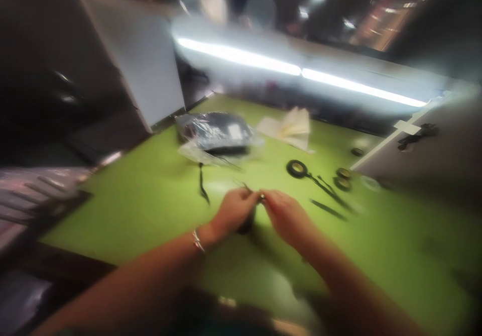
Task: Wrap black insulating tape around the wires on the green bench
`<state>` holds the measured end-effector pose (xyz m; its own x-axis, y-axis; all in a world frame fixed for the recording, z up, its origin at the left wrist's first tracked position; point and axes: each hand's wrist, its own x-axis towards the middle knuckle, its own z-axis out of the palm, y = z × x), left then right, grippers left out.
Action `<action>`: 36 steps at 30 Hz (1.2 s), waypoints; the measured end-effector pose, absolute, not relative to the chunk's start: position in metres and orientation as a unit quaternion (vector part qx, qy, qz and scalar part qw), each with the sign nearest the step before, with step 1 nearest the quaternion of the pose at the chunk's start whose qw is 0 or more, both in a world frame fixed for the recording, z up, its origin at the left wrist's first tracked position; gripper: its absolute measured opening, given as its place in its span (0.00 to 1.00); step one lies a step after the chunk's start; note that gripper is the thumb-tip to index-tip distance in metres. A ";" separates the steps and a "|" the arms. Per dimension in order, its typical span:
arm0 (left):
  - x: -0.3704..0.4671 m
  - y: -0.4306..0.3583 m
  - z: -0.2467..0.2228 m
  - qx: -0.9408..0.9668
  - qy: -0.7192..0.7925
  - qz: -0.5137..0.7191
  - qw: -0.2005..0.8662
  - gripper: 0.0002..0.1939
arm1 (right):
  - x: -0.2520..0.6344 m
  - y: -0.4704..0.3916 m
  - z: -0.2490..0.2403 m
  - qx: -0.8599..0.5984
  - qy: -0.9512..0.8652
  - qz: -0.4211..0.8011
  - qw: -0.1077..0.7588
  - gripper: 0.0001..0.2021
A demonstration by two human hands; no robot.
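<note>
Over the middle of the green table, my left hand [234, 209] and my right hand [285, 214] meet at the fingertips. Both are closed in a pinch around a small shiny piece [261, 197], too small and blurred to name. Below my left hand a dark rounded object [247, 223] shows in part; its kind is hidden. Thin wire-like ends stick up beyond the left fingers. A bracelet [197, 240] circles my left wrist. Just ahead on the table lies a short black strip [203, 184].
A clear plastic bag [218, 130] with dark contents lies at the back left, beside an open paper booklet [291, 129]. To the right are a roll of black tape [296, 169], smaller rolls [342, 179] and thin dark tools [327, 209]. White panels [145, 60] flank the green table [124, 195].
</note>
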<state>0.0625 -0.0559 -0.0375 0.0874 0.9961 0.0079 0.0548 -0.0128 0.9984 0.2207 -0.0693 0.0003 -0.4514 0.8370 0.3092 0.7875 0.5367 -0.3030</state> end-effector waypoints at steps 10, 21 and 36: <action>0.065 -0.058 -0.020 0.520 0.390 0.453 0.609 0.14 | 0.224 -0.069 -0.004 -0.480 -0.833 -0.010 0.274 0.08; 0.061 -0.059 -0.022 0.474 0.425 0.417 0.649 0.10 | 0.221 -0.069 -0.003 -0.451 -0.833 -0.126 0.293 0.11; 0.058 -0.056 -0.028 0.507 0.473 0.463 0.552 0.22 | 0.223 -0.067 -0.004 -0.430 -0.835 0.013 0.344 0.06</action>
<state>0.0583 -0.0560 -0.0278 0.1229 0.9910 -0.0525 -0.0319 0.0568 0.9979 0.2230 -0.0674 -0.0043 -0.3936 0.7266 0.5632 0.7087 0.6300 -0.3175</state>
